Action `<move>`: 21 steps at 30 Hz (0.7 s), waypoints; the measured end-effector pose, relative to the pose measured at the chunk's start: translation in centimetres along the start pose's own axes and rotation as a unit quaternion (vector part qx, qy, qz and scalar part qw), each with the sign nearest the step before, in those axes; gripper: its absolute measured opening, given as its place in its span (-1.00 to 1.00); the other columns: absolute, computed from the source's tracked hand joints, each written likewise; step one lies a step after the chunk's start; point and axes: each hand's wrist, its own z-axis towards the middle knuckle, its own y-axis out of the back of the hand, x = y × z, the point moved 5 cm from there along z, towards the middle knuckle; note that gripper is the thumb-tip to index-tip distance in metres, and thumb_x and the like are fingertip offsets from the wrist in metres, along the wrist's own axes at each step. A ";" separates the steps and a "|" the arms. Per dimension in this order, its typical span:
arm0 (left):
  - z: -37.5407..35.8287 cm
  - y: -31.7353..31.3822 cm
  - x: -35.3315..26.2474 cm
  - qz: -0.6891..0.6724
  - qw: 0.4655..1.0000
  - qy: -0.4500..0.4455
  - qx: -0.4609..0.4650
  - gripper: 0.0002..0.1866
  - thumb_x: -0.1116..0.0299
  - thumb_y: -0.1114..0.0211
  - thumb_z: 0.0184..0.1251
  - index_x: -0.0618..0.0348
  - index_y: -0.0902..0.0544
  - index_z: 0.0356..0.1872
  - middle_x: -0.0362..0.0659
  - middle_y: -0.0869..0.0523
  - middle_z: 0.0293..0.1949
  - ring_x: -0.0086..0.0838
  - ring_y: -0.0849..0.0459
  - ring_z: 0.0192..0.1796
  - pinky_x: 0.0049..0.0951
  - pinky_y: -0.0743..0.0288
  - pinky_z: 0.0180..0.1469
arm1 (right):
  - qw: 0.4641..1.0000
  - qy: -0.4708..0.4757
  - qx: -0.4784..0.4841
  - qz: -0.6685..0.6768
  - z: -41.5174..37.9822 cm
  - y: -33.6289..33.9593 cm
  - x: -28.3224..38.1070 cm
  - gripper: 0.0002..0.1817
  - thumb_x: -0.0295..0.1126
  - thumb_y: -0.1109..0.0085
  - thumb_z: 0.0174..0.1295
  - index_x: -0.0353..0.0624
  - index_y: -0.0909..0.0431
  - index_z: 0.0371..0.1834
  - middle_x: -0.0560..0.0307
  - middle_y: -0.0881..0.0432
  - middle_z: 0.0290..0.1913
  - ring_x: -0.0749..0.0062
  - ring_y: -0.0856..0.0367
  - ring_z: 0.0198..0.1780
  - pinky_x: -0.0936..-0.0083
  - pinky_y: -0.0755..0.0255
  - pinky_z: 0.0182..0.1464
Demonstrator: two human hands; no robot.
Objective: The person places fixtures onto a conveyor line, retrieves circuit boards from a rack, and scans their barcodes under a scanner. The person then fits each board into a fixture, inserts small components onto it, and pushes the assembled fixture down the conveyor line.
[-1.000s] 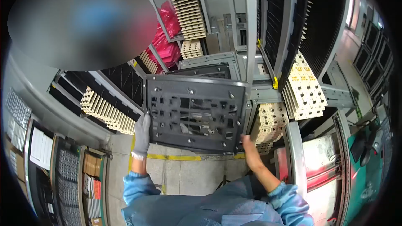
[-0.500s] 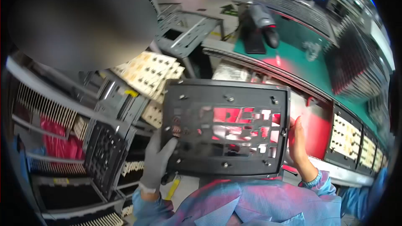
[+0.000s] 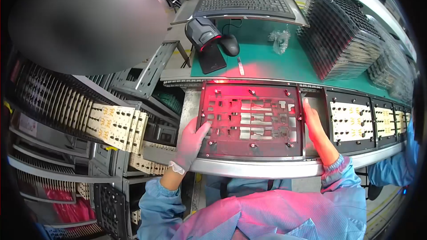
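A black slotted fixture frame (image 3: 229, 147) with small metal knobs along its edges lies level over the conveyor rail, lit red. Its cut-outs let the metal below show through. My left hand (image 3: 191, 144), in a pale glove, grips the left edge with the thumb on top; its other fingers are partly hidden. At the right edge, my bare right hand (image 3: 315, 126) holds the frame between its side and the neighbouring fixture. That neighbouring black fixture (image 3: 329, 106) carries a cream board (image 3: 352, 120) with dark parts.
On the green mat (image 3: 255, 64) are a barcode scanner (image 3: 202, 33), a black mouse (image 3: 229, 45) and crumpled clear plastic (image 3: 279, 41). Stacked trays (image 3: 340, 35) stand at the right, behind the fixtures. Racks with cream boards (image 3: 113, 124) fill the left. A co-worker's blue sleeve (image 3: 391, 166) shows at far right.
My view has turned toward the conveyor. The fixture frame, held up tilted in both hands before, has come down onto the rail beside the other fixtures.
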 end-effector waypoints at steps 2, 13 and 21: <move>0.4 -0.1 0.5 -0.005 1.000 0.009 0.008 -0.61 0.27 -0.15 0.45 0.31 -0.52 0.17 -0.20 -0.66 -0.06 -0.57 -0.57 -0.04 -0.48 -0.45 0.07 | 0.999 -0.019 0.007 0.026 0.2 0.5 -0.7 -0.27 0.22 0.20 0.44 -0.30 -0.70 -0.18 0.19 -0.68 -0.27 0.60 -0.48 -0.21 0.57 -0.31 -0.04; -1.8 1.1 -1.5 0.356 0.922 -0.136 -0.064 -0.57 0.21 -0.18 0.42 0.25 -0.50 0.19 -0.01 -0.67 0.02 -0.30 -0.65 0.07 -0.38 -0.48 0.08 | 0.995 0.038 -0.073 0.059 0.5 2.5 -2.2 -0.41 0.11 0.17 0.45 -0.04 -0.43 0.34 0.23 -0.55 0.17 0.49 -0.47 0.18 0.46 -0.34 0.13; -15.5 15.0 -7.4 0.506 0.722 -0.183 -0.434 -0.77 0.45 -0.39 0.17 0.13 -0.67 -0.13 -0.08 -0.71 -0.13 -0.21 -0.68 -0.09 -0.27 -0.53 -0.06 | 0.971 0.205 -0.096 -0.071 -2.2 2.0 2.6 -0.33 0.01 0.50 0.57 -0.36 -0.35 0.35 -0.04 -0.38 0.39 0.28 -0.20 0.48 0.36 0.11 0.52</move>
